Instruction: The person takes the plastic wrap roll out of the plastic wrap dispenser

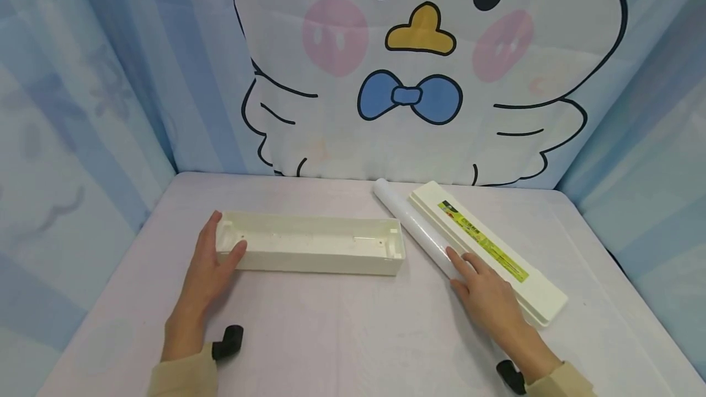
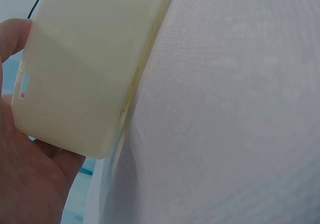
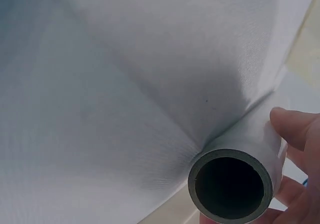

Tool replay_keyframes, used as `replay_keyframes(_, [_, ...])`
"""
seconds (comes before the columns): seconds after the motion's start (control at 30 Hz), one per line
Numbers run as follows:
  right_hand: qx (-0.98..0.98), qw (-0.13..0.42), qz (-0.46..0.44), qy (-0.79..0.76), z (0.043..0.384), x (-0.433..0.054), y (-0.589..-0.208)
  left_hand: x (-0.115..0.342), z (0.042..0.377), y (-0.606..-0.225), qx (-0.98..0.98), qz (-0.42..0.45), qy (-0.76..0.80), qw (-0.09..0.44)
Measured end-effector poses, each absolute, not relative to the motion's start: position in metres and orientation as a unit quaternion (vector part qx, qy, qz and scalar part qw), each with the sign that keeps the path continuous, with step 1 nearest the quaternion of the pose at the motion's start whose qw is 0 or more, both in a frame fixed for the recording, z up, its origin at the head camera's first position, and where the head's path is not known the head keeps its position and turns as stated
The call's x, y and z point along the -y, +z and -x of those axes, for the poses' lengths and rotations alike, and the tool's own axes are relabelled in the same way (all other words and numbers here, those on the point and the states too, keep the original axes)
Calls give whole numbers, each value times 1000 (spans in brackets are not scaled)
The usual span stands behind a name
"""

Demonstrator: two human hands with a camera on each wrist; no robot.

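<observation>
On the pale lilac tabletop (image 1: 342,323), head view showed one long cream plastic open-top tray (image 1: 311,244) lying crosswise at centre-left, one white paper roll on a hollow tube (image 1: 413,228) lying diagonally at right, and one long cream plastic lid with a green-yellow label strip (image 1: 491,250) just beside the roll on its far-right side. Roll and lid ran parallel, touching or nearly so; tray sat apart from both.

Left hand (image 1: 206,271) gripped the tray's left end, thumb on the near wall, fingers wrapped round the end. Right hand (image 1: 485,299) lay over the near end of the roll, fingers only lightly bent along it.

Left wrist view added what head view missed: the tray's outer end wall (image 2: 75,69) with a small square notch, palm (image 2: 30,179) against it, tray base flat on the cloth.

Right wrist view added the roll's open end (image 3: 230,186): dark hollow core, thumb on one side, fingertips (image 3: 295,129) on the other, so that hand was curled round the roll.

Count: one tray, one roll, one lid, two hands, two black wrist mounts (image 1: 228,342). Cartoon bird curtain (image 1: 425,66) hung behind the table.
</observation>
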State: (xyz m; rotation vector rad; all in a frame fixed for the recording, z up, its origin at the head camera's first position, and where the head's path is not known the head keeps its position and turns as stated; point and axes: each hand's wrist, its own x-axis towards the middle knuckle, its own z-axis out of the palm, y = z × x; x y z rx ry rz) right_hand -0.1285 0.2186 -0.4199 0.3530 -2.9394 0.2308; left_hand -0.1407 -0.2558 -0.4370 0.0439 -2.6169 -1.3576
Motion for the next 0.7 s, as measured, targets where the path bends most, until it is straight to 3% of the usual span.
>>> replay_keyframes(0.7, [996, 39, -72, 43, 128, -211, -412, 262, 138, -436, 886, -26, -457, 76])
